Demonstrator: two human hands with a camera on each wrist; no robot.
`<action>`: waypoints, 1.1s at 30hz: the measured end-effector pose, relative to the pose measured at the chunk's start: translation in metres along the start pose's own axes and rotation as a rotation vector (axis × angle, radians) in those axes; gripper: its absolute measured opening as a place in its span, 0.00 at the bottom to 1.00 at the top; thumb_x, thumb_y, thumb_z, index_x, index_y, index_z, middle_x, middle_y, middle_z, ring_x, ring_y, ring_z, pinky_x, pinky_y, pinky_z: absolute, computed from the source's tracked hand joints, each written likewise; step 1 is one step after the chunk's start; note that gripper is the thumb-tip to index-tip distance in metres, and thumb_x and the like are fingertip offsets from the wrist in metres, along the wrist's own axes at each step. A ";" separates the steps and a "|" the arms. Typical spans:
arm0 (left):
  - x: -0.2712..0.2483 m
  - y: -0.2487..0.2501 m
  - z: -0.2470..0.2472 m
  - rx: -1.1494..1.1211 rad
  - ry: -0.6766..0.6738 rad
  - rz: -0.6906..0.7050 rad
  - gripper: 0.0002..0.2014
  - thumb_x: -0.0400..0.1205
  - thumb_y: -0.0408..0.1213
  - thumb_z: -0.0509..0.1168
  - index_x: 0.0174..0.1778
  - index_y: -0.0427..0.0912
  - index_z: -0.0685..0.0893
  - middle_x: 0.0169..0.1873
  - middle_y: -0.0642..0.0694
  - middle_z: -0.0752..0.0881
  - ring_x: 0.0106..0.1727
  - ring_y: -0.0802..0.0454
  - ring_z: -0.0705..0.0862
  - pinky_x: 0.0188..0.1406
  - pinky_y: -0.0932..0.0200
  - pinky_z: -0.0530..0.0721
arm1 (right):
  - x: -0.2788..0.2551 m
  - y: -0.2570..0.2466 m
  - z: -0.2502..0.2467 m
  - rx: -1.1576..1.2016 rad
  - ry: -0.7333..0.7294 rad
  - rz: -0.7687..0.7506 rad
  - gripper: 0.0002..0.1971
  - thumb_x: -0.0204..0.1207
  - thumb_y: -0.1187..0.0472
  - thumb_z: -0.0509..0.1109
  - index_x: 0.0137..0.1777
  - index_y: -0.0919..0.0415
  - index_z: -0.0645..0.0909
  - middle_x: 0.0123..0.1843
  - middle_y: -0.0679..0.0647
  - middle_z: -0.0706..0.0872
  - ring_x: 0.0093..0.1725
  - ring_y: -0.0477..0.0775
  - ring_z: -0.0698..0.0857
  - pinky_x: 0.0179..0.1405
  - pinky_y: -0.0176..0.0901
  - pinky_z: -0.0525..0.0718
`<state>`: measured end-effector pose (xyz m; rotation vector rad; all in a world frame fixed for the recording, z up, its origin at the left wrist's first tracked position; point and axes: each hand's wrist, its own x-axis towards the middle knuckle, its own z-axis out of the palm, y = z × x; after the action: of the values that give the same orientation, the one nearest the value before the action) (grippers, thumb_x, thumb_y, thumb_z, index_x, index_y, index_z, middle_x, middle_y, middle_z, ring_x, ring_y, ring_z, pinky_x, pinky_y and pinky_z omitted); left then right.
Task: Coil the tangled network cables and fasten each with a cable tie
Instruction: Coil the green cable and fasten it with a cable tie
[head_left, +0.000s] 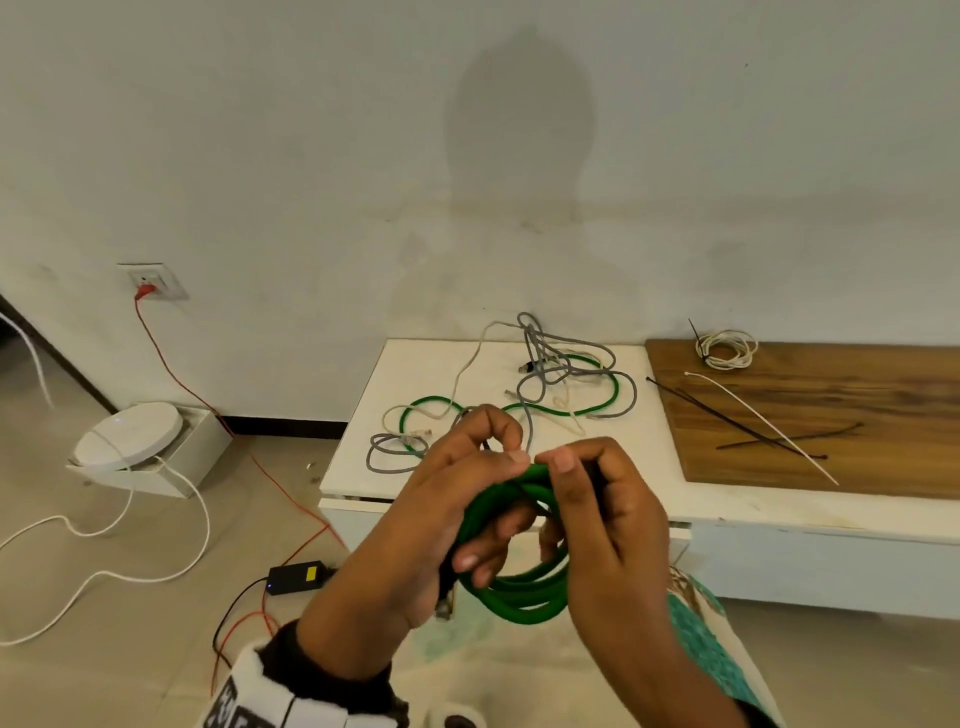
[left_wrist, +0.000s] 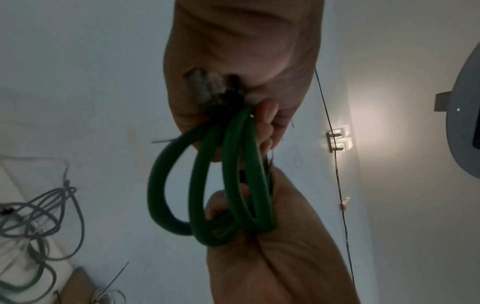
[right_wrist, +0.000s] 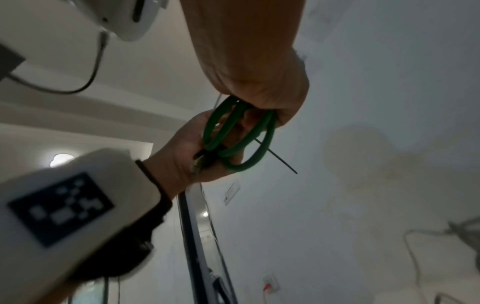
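Note:
A green network cable, wound into a coil (head_left: 524, 592) (left_wrist: 198, 185) (right_wrist: 269, 133), hangs between both hands above the front edge of the white table (head_left: 415, 467). My left hand (head_left: 467, 499) (right_wrist: 187, 148) grips the coil's left side together with its plugs (left_wrist: 207, 86). My right hand (head_left: 587, 493) (right_wrist: 259, 78) grips the top of the coil, thumb tip against the left thumb. A thin black cable tie (right_wrist: 281, 163) pokes out from behind the coil. A tangle of grey, white and green cables (head_left: 545, 374) lies on the table behind the hands.
On the wooden board (head_left: 857, 395) at the right lie a tied white coil (head_left: 726, 349), loose black ties (head_left: 753, 431) and a white tie (head_left: 769, 423). On the floor at the left are a boxed round white device (head_left: 130, 431), a black adapter (head_left: 298, 577) and trailing wires.

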<state>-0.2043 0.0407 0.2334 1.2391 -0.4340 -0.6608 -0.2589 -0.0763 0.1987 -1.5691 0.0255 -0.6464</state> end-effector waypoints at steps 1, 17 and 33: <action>0.000 -0.001 0.002 0.013 0.011 0.002 0.05 0.78 0.40 0.61 0.43 0.43 0.73 0.21 0.41 0.75 0.11 0.57 0.62 0.13 0.66 0.66 | -0.002 0.003 0.003 0.055 0.056 0.027 0.14 0.74 0.42 0.62 0.40 0.52 0.79 0.28 0.62 0.79 0.22 0.52 0.74 0.19 0.42 0.73; -0.001 -0.002 0.008 0.460 0.100 0.119 0.10 0.75 0.31 0.71 0.49 0.46 0.82 0.28 0.49 0.86 0.27 0.54 0.85 0.29 0.56 0.86 | -0.004 0.018 0.005 -0.090 0.332 -0.158 0.16 0.78 0.36 0.58 0.44 0.47 0.76 0.32 0.47 0.80 0.29 0.49 0.79 0.25 0.33 0.76; 0.002 0.004 0.001 0.583 -0.007 0.167 0.08 0.64 0.45 0.73 0.37 0.52 0.85 0.30 0.52 0.86 0.30 0.58 0.84 0.29 0.65 0.82 | -0.010 0.019 0.004 -0.084 0.273 -0.258 0.13 0.81 0.41 0.58 0.43 0.48 0.75 0.35 0.45 0.78 0.31 0.50 0.79 0.26 0.40 0.78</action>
<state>-0.2022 0.0396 0.2373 1.7258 -0.7622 -0.4033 -0.2587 -0.0716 0.1780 -1.5672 0.0556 -1.0722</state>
